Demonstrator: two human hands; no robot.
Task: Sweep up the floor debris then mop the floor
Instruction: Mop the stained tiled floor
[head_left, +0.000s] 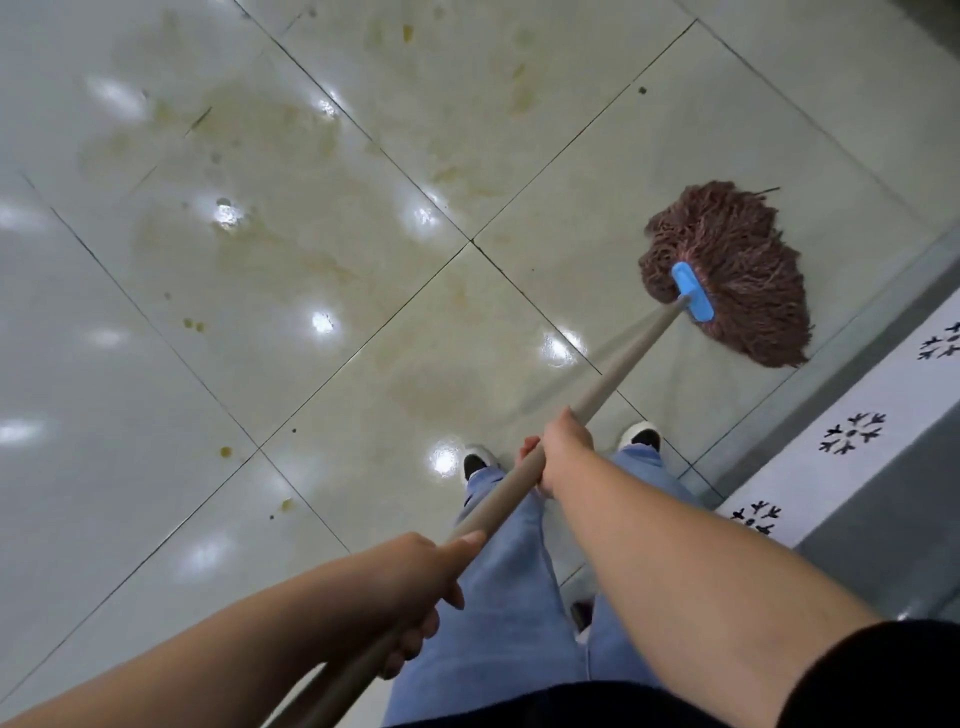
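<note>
Glossy pale floor tiles (156, 364), yellowish stains. Left hand (415, 587): curled round mop handle (613, 374), nearest the body. Right hand (563, 449): gripping handle further along. Beyond both grips: blue clamp (692, 291), brown mop head (737, 270) lying on tiles, beside patterned mat (852, 441).

Both bare forearms reaching forward and down from the bottom of the head view. Right hand (558, 449) farther out, fingers wrapped over the long beige mop handle (618, 366), knuckles up, wrist straight, forearm running back to a black sleeve (883, 675) at the lower right corner. Left hand (415, 587) nearer the body, lower on the same handle, fingers curled beneath it, thumb laid along its top. Hands well apart along the shaft.
</note>
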